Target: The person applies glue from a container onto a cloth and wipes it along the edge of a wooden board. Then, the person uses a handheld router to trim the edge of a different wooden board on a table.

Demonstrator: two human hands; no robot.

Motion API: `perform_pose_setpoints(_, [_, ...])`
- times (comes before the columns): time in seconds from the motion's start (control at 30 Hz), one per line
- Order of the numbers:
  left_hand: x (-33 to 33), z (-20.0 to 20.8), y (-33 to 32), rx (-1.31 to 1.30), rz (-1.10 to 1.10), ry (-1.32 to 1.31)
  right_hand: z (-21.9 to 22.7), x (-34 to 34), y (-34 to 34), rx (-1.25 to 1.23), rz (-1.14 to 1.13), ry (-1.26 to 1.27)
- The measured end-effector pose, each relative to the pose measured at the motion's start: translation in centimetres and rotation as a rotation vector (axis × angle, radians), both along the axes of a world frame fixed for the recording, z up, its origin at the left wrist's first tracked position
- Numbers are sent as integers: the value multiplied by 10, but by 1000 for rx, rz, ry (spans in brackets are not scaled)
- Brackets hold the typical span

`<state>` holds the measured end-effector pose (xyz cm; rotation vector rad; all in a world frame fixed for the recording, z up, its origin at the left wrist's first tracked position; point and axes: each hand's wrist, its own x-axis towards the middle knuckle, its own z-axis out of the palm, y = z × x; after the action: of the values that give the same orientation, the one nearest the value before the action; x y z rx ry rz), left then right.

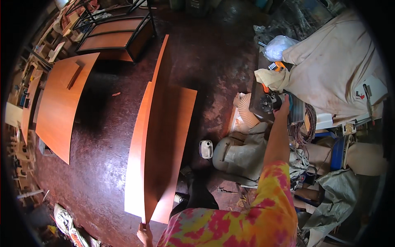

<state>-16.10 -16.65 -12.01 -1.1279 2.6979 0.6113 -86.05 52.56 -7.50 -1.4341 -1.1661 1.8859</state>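
Note:
My left hand (145, 234) is closed on the near end of a long orange-brown wooden board (148, 136), which stands on its edge. Beneath and beside it a wider board (185, 111) of the same colour lies flat. My right arm stretches out to the cluttered bench at the right. There my right hand (283, 106) is wrapped around a dark power tool (270, 102) with a rounded face; its exact kind is hard to make out. Beside the tool lie a beige cloth bundle (272, 78) and an orange-and-black device (278, 66).
Another orange-brown panel (61, 111) is at the left, with a short strip (74, 77) on it. A black metal frame (142, 39) stands behind. A white container (205, 149) and a ribbed hose (246, 111) are near the bench. Draped sheets (337, 61) cover the right side.

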Motion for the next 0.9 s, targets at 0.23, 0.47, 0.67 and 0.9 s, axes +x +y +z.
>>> perform_pose_setpoints(0.23, [-3,7,-3,11,-15,-34,-31,-29,23,-36,243,-14])
perform_pose_setpoints(0.47, [10,-12,-18,4,-28,-50,-42,37,33,-161,295,336])
perform_pose_setpoints(0.67, [22,-7,-13,60,5,71,21,221,-99,-247,270,593])
perform_pose_setpoints(0.9, [44,-17,-17,188,-73,247,57,449,-240,-834,804,632])
